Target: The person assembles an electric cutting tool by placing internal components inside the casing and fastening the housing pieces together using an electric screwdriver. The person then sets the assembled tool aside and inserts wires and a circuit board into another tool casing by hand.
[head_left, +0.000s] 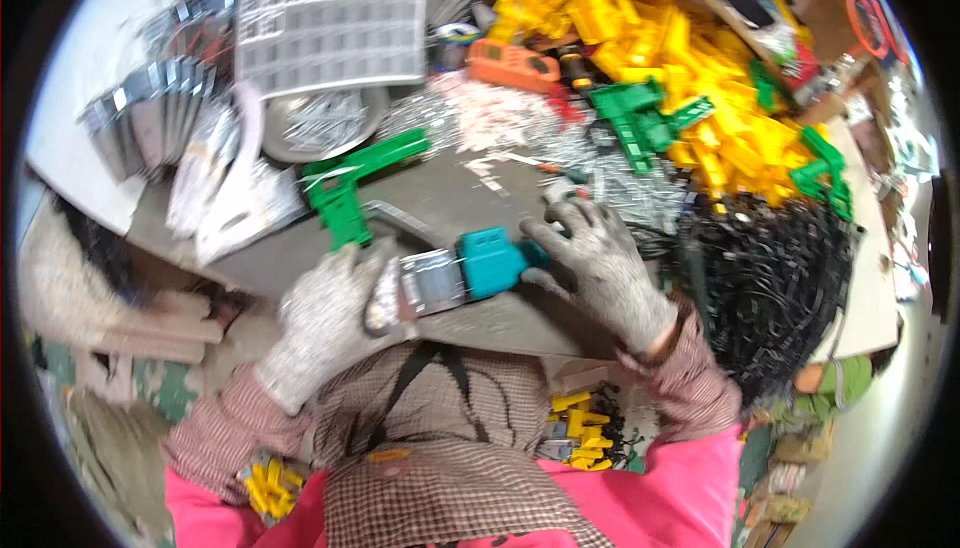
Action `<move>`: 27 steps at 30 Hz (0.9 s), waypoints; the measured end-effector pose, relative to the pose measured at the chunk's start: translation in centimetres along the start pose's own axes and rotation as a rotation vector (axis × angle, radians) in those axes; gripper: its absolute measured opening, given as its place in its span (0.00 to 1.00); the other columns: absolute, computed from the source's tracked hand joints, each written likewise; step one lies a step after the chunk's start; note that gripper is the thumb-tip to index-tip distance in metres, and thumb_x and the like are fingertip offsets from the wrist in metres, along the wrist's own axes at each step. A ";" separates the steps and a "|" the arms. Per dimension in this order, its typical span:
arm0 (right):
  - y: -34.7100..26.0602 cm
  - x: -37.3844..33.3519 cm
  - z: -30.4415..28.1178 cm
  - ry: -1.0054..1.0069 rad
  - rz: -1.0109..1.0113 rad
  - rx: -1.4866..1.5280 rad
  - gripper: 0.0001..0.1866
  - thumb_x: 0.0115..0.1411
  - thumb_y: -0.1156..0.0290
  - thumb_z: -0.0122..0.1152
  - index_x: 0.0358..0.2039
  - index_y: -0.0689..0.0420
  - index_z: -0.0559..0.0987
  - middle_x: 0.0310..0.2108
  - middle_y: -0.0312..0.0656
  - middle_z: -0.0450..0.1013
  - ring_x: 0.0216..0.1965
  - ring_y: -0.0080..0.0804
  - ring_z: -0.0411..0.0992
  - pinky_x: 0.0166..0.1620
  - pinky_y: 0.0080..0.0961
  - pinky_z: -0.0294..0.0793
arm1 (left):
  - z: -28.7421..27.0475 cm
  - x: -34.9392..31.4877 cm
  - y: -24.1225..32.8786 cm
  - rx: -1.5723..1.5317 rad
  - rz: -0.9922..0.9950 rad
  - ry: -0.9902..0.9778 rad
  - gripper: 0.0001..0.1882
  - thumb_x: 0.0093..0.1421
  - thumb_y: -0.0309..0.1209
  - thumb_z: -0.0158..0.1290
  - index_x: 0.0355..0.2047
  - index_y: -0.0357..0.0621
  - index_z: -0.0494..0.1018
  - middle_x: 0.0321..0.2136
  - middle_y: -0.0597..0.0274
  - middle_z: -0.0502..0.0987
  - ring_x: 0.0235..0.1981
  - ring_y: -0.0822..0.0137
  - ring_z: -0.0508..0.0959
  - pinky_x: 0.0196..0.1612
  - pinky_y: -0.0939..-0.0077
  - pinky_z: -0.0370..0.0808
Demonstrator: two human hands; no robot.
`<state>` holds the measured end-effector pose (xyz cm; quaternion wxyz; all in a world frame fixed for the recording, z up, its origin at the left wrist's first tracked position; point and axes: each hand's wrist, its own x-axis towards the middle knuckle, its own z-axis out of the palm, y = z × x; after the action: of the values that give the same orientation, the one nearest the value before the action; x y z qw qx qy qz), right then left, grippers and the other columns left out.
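Observation:
My left hand (335,303), in a pale knitted glove, grips the left end of a piece with a shiny metal body (434,281). A teal plastic block (490,261) joins its right side. Thumb and fingers of my right hand (605,268), gloved as well, close around the teal block's narrow right end; motion blurs the fingertips. Just beyond my left hand lies a green pistol-shaped plastic part (345,198). A bent metal rod (400,218) rests between that part and the metal body.
A grey compartment tray (335,33) and a round dish of metal pins (325,123) stand at the back left. Yellow plastic parts (640,38) heap up at the back right, above a pile of black pieces (770,278). An orange tool (512,66) lies at the back.

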<state>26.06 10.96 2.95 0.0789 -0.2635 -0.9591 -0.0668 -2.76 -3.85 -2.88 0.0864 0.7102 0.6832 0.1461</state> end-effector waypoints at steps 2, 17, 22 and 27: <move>0.5 -5.1 -1.1 0.322 0.325 0.027 0.23 0.53 0.69 0.70 0.51 0.54 0.78 0.48 0.49 0.73 0.52 0.49 0.70 0.56 0.42 0.69 | -0.7 0.0 0.8 -0.022 0.019 0.035 0.55 0.39 0.53 0.71 0.65 0.47 0.61 0.48 0.44 0.71 0.47 0.45 0.76 0.47 0.54 0.76; 0.8 -12.8 -4.0 0.922 0.434 1.616 0.42 0.65 0.54 0.59 0.72 0.51 0.49 0.40 0.37 0.62 0.42 0.29 0.64 0.56 0.34 0.67 | -1.9 2.6 -0.8 -0.215 0.245 -0.236 0.47 0.50 0.44 0.65 0.65 0.36 0.58 0.51 0.44 0.67 0.54 0.47 0.70 0.57 0.55 0.70; -5.8 -2.0 -2.7 0.751 -0.241 1.901 0.50 0.59 0.44 0.63 0.73 0.49 0.48 0.39 0.40 0.65 0.43 0.33 0.65 0.57 0.48 0.65 | -0.6 2.0 -0.4 -0.146 0.255 -0.146 0.49 0.49 0.49 0.66 0.63 0.34 0.59 0.51 0.43 0.68 0.53 0.44 0.70 0.56 0.54 0.70; -9.8 2.6 -1.8 0.723 -0.158 2.066 0.56 0.49 0.25 0.57 0.68 0.52 0.59 0.31 0.47 0.71 0.32 0.40 0.69 0.47 0.46 0.70 | 1.6 1.1 0.2 -0.112 0.183 0.043 0.45 0.51 0.51 0.64 0.62 0.36 0.62 0.51 0.45 0.69 0.53 0.47 0.71 0.54 0.53 0.71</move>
<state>19.00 3.60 4.38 0.5338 0.0271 -0.4870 0.6907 -2.01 -2.60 -4.16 0.0974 0.7605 0.6079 0.2066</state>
